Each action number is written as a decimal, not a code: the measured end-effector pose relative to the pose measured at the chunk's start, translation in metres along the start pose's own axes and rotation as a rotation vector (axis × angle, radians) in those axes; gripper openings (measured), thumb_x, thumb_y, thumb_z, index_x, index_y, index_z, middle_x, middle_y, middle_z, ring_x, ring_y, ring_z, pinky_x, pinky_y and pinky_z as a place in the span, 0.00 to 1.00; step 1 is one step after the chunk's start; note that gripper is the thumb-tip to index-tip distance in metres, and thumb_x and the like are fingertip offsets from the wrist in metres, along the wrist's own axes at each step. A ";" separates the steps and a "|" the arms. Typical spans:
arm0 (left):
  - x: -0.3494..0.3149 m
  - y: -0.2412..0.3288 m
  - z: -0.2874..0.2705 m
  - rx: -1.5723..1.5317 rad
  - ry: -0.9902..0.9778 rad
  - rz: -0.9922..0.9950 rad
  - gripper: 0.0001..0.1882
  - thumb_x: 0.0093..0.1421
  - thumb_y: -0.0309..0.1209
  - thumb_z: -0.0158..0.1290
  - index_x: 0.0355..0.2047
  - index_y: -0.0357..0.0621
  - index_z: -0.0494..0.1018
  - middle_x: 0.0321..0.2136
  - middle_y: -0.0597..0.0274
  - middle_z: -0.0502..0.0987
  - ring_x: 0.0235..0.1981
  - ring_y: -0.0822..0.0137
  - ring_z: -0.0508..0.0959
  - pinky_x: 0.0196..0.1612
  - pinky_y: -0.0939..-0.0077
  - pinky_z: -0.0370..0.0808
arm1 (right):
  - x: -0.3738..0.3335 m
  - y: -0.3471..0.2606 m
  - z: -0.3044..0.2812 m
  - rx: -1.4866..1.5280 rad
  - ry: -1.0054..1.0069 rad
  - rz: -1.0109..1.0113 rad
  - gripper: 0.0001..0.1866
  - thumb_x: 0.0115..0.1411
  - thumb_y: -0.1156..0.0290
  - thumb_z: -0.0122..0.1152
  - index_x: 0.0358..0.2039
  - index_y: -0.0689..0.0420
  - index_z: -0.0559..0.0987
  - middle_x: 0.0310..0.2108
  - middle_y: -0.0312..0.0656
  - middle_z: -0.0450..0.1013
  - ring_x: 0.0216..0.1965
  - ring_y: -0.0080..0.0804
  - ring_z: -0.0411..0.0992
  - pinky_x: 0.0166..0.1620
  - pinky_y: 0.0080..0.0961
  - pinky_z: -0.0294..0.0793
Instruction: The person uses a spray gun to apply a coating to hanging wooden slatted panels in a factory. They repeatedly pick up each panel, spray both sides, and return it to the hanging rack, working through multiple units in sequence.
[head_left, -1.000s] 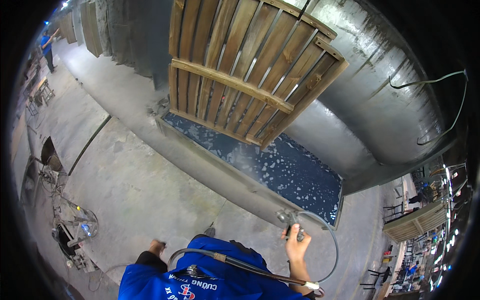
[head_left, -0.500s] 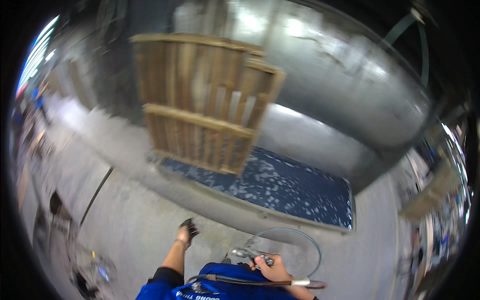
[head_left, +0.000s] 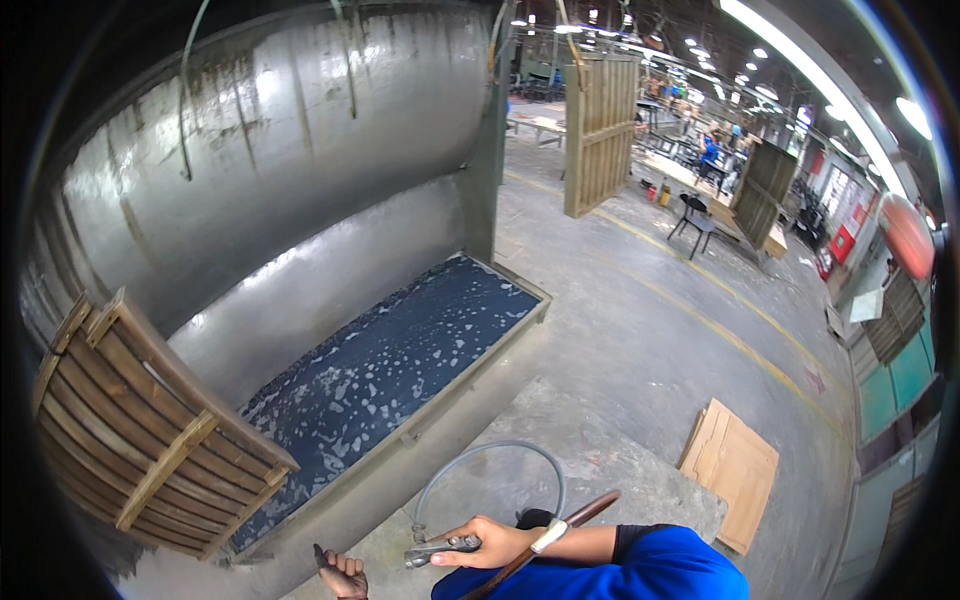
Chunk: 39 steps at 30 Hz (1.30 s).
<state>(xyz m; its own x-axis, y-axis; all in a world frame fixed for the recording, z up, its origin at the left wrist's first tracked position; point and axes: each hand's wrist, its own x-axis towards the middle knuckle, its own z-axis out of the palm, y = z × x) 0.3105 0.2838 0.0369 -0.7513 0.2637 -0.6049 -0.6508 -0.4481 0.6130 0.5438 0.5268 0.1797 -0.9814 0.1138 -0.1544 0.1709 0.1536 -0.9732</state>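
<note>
In my right hand (head_left: 492,545) is a metal spray gun (head_left: 440,548), the fingers wrapped round its body. A thin grey hose (head_left: 487,446) loops up from the gun and back toward my wrist. There a brown hose (head_left: 590,508) with a white wrapped joint lies across my forearm. My left hand (head_left: 345,577) is low at the bottom edge with curled, dark-smudged fingers. Something dark and pointed juts up beside them; I cannot tell what it is. Beyond that hand, a slatted wooden panel (head_left: 150,430) stands tilted in view at the left, in front of the trough.
A long trough (head_left: 400,440) of dark blue, foam-flecked liquid runs below a curved metal wall (head_left: 270,110). Flat cardboard (head_left: 735,470) lies on the concrete floor at right. Farther off are another slatted panel (head_left: 602,135), a black chair (head_left: 693,222) and a person in blue (head_left: 708,150).
My view has swung to the right, so the slatted panel now sits at the far left and the workshop floor shows. The spray gun stays in my right hand; my left hand's fingers look more curled.
</note>
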 end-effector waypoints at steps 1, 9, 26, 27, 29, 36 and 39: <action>-0.001 -0.010 0.011 0.063 -0.026 -0.034 0.27 0.72 0.48 0.48 0.17 0.61 0.54 0.11 0.79 0.46 0.11 0.75 0.45 0.20 0.76 0.55 | -0.013 0.004 -0.006 0.016 0.049 -0.010 0.26 0.67 0.51 0.64 0.54 0.61 0.82 0.24 0.36 0.77 0.26 0.18 0.71 0.32 0.21 0.71; 0.036 -0.109 0.090 0.213 -0.367 -0.219 0.21 0.71 0.45 0.48 0.21 0.54 0.61 0.16 0.73 0.57 0.12 0.75 0.52 0.17 0.76 0.50 | -0.088 0.043 -0.059 0.168 0.244 0.113 0.23 0.68 0.52 0.64 0.49 0.60 0.84 0.25 0.35 0.78 0.29 0.17 0.72 0.36 0.21 0.74; -0.071 -0.325 0.275 0.419 -0.513 -0.065 0.08 0.69 0.27 0.53 0.43 0.33 0.73 0.38 0.47 0.80 0.41 0.51 0.83 0.52 0.54 0.81 | -0.214 0.111 -0.251 0.146 0.481 0.103 0.18 0.68 0.56 0.63 0.41 0.60 0.86 0.25 0.32 0.79 0.30 0.15 0.74 0.36 0.20 0.76; -0.079 -0.330 0.277 0.391 -0.522 -0.076 0.08 0.69 0.25 0.53 0.44 0.33 0.73 0.38 0.47 0.80 0.42 0.51 0.83 0.53 0.54 0.81 | -0.213 0.114 -0.256 0.135 0.451 0.105 0.18 0.69 0.56 0.63 0.40 0.61 0.86 0.26 0.32 0.80 0.30 0.15 0.75 0.36 0.20 0.76; -0.090 -0.326 0.268 0.291 -0.462 -0.173 0.09 0.69 0.25 0.51 0.47 0.33 0.73 0.40 0.48 0.80 0.45 0.51 0.83 0.55 0.54 0.80 | -0.200 0.119 -0.259 0.178 0.433 0.082 0.17 0.67 0.58 0.65 0.40 0.61 0.86 0.26 0.35 0.81 0.29 0.17 0.77 0.35 0.19 0.77; -0.088 -0.249 0.187 0.236 -0.069 0.069 0.09 0.70 0.30 0.53 0.44 0.35 0.74 0.36 0.52 0.81 0.40 0.55 0.84 0.51 0.58 0.82 | -0.132 0.106 -0.235 0.399 0.138 0.155 0.17 0.72 0.65 0.56 0.38 0.68 0.84 0.31 0.43 0.82 0.32 0.25 0.78 0.39 0.23 0.78; -0.094 -0.240 0.171 0.118 0.056 0.139 0.15 0.71 0.40 0.53 0.39 0.38 0.74 0.29 0.52 0.79 0.34 0.54 0.83 0.49 0.53 0.82 | -0.116 0.096 -0.251 0.311 -0.087 0.134 0.18 0.72 0.65 0.56 0.36 0.68 0.84 0.31 0.42 0.82 0.32 0.24 0.78 0.39 0.22 0.78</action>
<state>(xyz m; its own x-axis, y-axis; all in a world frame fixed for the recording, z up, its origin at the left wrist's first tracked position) 0.5189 0.5123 0.0337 -0.8296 0.1574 -0.5357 -0.5523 -0.3723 0.7459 0.6960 0.7749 0.1465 -0.9581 0.0266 -0.2852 0.2771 -0.1650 -0.9466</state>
